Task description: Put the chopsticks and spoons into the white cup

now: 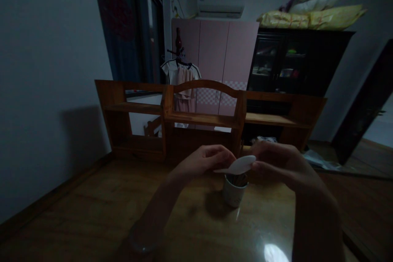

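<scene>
A thin white oval piece (242, 165), with a narrow pointed end toward the left, is held tilted just above a small pale cup (233, 194). Its exact kind is unclear in the dim light. My right hand (278, 163) pinches its right end between thumb and fingers. From the other side, my left hand (211, 159) has its fingers curled together against the far edge; their tips are partly hidden behind the white piece. Several thin brownish sticks (239, 179) show inside the cup, which stands upright on the glossy wooden tabletop (184, 221).
A low wooden shelf unit (202, 119) runs along the table's far edge. A wall (55, 90) borders the left side. Bright light reflects off the tabletop near my right forearm. Beyond stand a pink wardrobe (213, 49), a coat stand with clothes (182, 71) and a dark cabinet (307, 61).
</scene>
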